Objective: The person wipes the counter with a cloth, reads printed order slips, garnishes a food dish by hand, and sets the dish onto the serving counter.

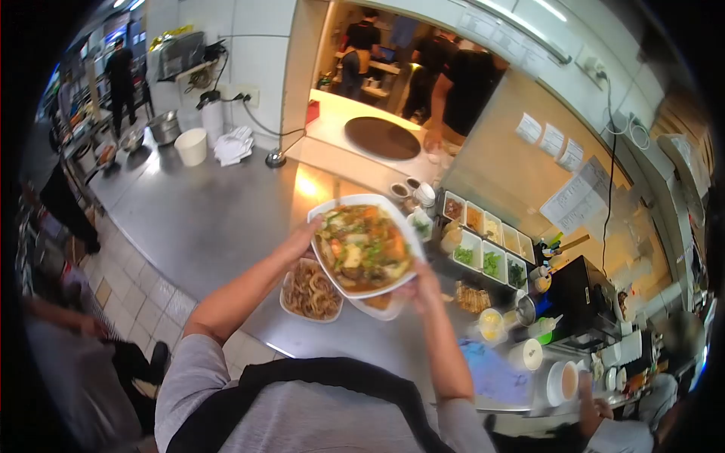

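Note:
A large white square bowl (414, 240) is held up over the steel counter, filled with a vegetable stew (361, 253) of orange, green and brown pieces in sauce. My left hand (303, 235) grips its left rim. On the other side, my right hand (424, 285) is closed on the lower right edge; its fingers are partly hidden under the bowl. Below it on the counter sits a smaller white bowl (311, 291) of brown sliced food, looking like noodles or onions. Another white dish (384, 308) shows partly beneath the held bowl.
The steel counter (204, 219) runs left, with a white tub (192, 146) and crumpled paper (234, 146). A pass-through ledge (332, 124) opens ahead. Garnish containers (491, 260) line the right, near a blue cutting board (491, 370). People stand beyond the opening and at both sides.

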`<action>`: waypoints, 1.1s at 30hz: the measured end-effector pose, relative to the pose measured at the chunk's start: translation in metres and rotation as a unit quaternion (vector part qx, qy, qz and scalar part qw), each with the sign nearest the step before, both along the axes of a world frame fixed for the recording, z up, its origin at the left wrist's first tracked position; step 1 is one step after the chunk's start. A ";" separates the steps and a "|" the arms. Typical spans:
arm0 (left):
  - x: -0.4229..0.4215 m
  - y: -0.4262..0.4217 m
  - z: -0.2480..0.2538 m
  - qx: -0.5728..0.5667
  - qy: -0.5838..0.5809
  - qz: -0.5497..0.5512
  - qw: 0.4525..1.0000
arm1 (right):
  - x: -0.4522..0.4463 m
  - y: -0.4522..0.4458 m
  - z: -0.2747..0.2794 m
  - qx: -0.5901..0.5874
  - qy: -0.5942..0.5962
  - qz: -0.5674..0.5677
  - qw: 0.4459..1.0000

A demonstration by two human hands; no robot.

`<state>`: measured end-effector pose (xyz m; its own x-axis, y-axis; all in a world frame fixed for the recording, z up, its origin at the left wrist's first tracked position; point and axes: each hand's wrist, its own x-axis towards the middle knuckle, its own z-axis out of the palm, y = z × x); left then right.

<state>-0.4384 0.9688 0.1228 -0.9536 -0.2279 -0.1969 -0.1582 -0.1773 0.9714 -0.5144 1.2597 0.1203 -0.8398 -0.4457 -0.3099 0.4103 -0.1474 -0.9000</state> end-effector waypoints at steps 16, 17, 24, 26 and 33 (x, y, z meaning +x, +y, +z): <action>-0.151 -0.164 -0.111 0.040 -0.074 0.013 0.996 | -0.122 -0.161 -0.077 0.023 -0.108 0.036 0.993; -0.163 -0.169 -0.118 0.035 -0.074 0.003 0.997 | -0.131 -0.163 -0.078 0.015 -0.109 0.037 0.993; -0.235 -0.175 -0.106 0.068 -0.042 -0.011 0.997 | -0.176 -0.186 -0.089 -0.067 -0.131 -0.019 0.989; -0.243 -0.168 -0.081 0.099 -0.027 -0.030 0.994 | -0.189 -0.198 -0.093 -0.102 -0.139 -0.070 0.982; -0.292 -0.182 -0.109 0.191 0.110 0.122 0.968 | -0.233 -0.220 -0.111 -0.193 -0.085 -0.171 0.962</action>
